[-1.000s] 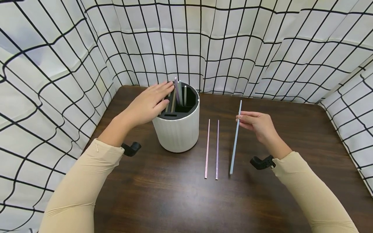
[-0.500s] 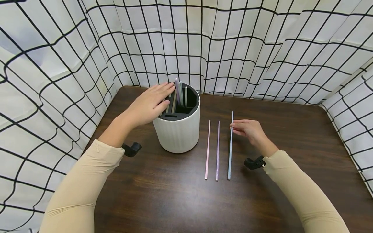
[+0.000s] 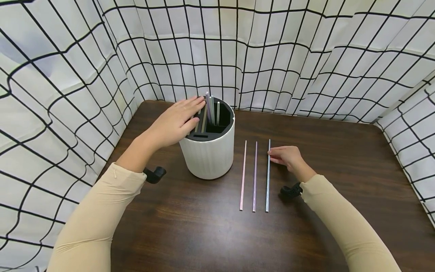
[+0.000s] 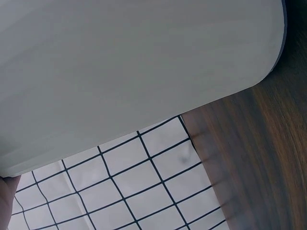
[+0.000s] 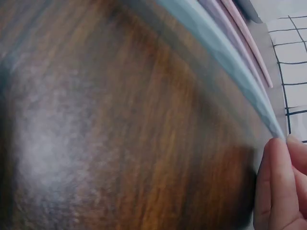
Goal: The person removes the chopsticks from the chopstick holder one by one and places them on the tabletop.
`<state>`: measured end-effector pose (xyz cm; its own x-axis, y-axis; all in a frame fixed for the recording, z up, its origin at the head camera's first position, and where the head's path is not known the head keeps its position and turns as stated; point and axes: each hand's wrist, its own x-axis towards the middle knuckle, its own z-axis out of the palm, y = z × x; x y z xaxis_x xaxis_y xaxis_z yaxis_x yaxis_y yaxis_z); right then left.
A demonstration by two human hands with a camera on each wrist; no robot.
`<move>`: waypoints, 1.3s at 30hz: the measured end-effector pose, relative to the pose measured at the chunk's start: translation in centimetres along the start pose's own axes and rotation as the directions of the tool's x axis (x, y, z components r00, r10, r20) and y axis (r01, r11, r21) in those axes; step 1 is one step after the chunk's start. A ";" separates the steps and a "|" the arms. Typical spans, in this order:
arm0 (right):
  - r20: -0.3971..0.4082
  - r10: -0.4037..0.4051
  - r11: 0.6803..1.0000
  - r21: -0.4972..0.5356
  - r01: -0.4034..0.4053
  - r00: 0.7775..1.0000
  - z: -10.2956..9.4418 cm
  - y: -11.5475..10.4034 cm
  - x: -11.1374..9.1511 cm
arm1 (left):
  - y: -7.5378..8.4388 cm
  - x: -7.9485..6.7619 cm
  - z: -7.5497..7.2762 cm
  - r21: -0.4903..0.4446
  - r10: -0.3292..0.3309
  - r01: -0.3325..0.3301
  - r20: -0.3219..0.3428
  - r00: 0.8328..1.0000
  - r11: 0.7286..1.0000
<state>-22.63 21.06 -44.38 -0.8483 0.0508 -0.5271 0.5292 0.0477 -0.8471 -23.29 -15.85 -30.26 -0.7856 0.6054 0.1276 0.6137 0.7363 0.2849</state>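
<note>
A light-blue chopstick (image 3: 267, 181) lies on the table, pinched near its far end between the thumb and fingers of my right hand (image 3: 287, 156). In the right wrist view, the fingertips (image 5: 278, 158) hold the blue chopstick (image 5: 230, 57). To its left lie a purple chopstick (image 3: 255, 177) and a pink chopstick (image 3: 243, 177), roughly parallel. My left hand (image 3: 175, 121) rests flat across the black slotted top of a white round utensil holder (image 3: 210, 158), fingers straight, covering part of the slots. Several thin sticks (image 3: 210, 109) stand in the holder's open compartment.
The dark wooden table (image 3: 204, 234) carries the holder and the chopsticks. A white curtain with a black grid (image 3: 272, 56) encloses the back and both sides, close behind the holder. Black wrist mounts (image 3: 154, 175) sit below both hands.
The right hand has moved left and toward the person, lowering the blue chopstick from a tilt until it lies beside the purple one. The left hand stays on the holder.
</note>
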 end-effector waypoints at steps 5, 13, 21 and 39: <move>-0.012 -0.015 0.997 -0.074 0.014 1.000 0.1 0.1 0.2 | 0.0 0.1 0.0 0.001 -0.005 0.005 0.010 1.000 1.000; -0.030 -0.054 0.984 -0.174 0.048 0.998 0.8 -0.2 0.0 | 0.0 -0.1 -0.1 0.002 -0.014 0.014 0.010 1.000 1.000; -0.047 -0.047 0.979 -0.200 0.037 0.998 1.1 -0.3 -0.6 | 0.1 -0.1 -0.2 0.008 -0.003 0.003 0.008 1.000 1.000; 0.025 -0.206 0.974 -0.096 0.207 0.978 0.2 -3.7 -4.3 | 0.1 0.2 0.0 0.016 -0.004 0.004 0.016 1.000 1.000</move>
<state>-20.96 20.42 -38.96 -0.9392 0.0148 -0.3431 0.3413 0.1528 -0.9275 -23.42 -15.64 -30.17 -0.7867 0.6072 0.1118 0.6120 0.7433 0.2700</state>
